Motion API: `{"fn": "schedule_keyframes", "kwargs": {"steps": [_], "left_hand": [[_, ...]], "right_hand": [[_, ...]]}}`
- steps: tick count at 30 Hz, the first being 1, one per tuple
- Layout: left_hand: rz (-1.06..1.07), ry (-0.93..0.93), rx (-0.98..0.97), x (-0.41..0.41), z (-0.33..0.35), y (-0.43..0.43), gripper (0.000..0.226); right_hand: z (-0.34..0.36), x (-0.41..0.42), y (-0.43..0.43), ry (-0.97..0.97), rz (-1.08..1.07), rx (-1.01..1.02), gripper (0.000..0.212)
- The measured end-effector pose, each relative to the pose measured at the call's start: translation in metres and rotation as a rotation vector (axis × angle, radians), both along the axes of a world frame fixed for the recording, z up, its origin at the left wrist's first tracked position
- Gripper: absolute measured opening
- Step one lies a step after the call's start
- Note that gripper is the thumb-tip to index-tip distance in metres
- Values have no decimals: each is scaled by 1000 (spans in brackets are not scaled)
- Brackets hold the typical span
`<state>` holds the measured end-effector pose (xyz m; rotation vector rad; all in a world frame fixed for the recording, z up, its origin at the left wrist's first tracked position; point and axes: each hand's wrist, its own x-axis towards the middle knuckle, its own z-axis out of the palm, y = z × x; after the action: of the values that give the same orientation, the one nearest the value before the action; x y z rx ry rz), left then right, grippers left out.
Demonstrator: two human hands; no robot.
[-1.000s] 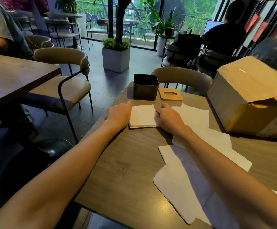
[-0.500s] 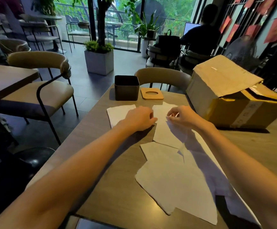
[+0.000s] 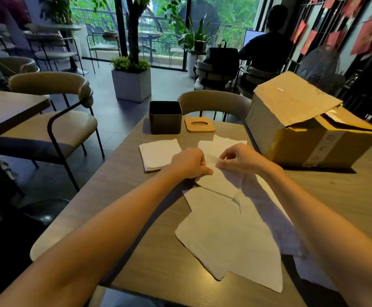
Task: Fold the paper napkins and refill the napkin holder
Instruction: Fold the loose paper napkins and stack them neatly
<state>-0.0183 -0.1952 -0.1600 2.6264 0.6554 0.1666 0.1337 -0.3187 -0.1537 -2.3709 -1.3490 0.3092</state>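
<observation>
A dark square napkin holder (image 3: 165, 117) stands open at the table's far edge, its wooden lid (image 3: 199, 124) lying flat beside it on the right. A small stack of folded white napkins (image 3: 158, 154) rests left of my hands. My left hand (image 3: 188, 162) and my right hand (image 3: 239, 158) pinch the near part of one unfolded napkin (image 3: 219, 180) in the middle of the table. Several more unfolded napkins (image 3: 229, 238) lie spread toward me, partly under my right forearm.
A large cardboard box (image 3: 302, 122) with a loose flap sits at the right of the wooden table (image 3: 118, 191). Chairs stand behind the table (image 3: 213, 103) and to the left (image 3: 54, 120). A person sits at a laptop in the background.
Both hands left the folded stack and moved right onto an unfolded napkin, and now pinch it. The view swung right, so the stack sits further left.
</observation>
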Motion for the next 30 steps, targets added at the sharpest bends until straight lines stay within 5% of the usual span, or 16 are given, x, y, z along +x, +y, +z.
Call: {"fn": "schedule_keyframes", "kwargs": {"steps": [7,11,15,22,30], "left_hand": [[70,-76,-251,-9,10,8,50],[43,-214,-455,-28,26,23,22],[121,-330,-532,-53,32,46,20],[420,-491,-373,-67,26,94,21],[496,-331,48,-72,-11,118,16]], "right_hand": [[19,-3,2,143,44,202,23],[29,-8,14,214,2,335,22],[36,-23,34,286,-6,418,18],[20,-55,95,282,-2,364,20],[-13,-82,127,174,-111,305,29]]}}
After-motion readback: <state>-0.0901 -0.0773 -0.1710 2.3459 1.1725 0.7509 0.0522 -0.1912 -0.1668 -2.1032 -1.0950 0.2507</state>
